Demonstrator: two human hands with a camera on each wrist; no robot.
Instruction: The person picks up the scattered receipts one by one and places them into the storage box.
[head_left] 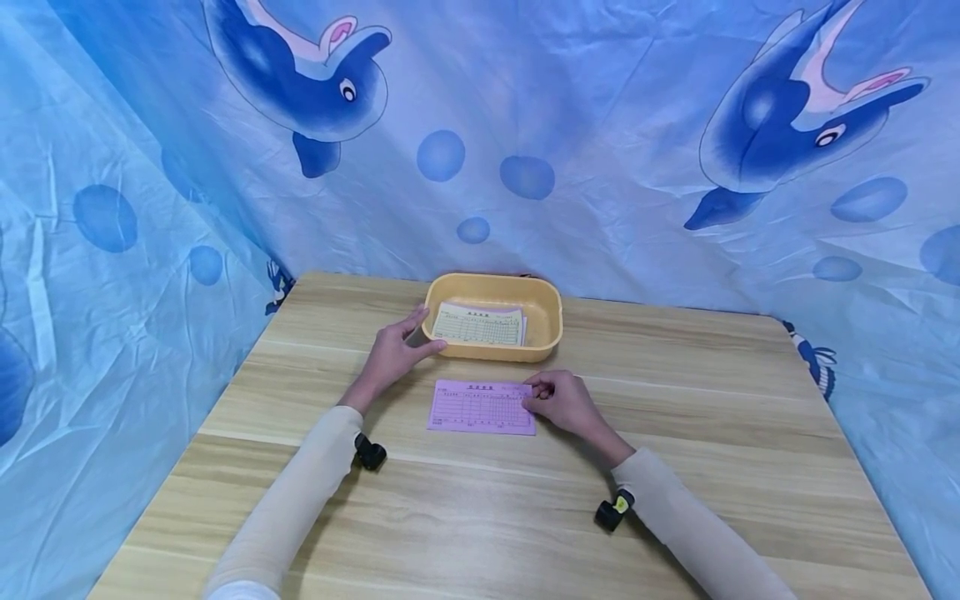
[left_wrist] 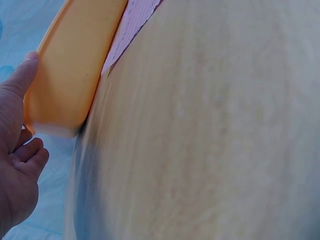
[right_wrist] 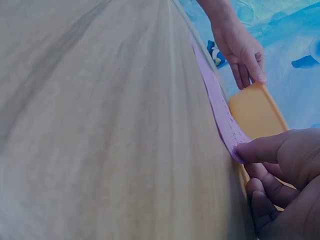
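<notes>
A shallow yellow plastic bin (head_left: 495, 353) stands near the table's back edge. Inside it lie a pale green printed form (head_left: 477, 325) and a purple sheet showing at its right side. My left hand (head_left: 393, 354) grips the bin's left end, with the thumb at the front rim and the other fingers round the side; the left wrist view shows this hand (left_wrist: 17, 155) on the bin (left_wrist: 75, 65). In front of the bin is a purple printed form (head_left: 480, 408), its right end pinched between thumb and fingers of my right hand (head_left: 562, 402). That end curves up in the right wrist view (right_wrist: 220, 112).
The wood-grain table (head_left: 480, 517) extends toward me and to both sides. A blue cloth (head_left: 600, 233) printed with dolphins hangs behind the table and along its sides. Each sleeve carries a small black wrist camera (head_left: 371, 452).
</notes>
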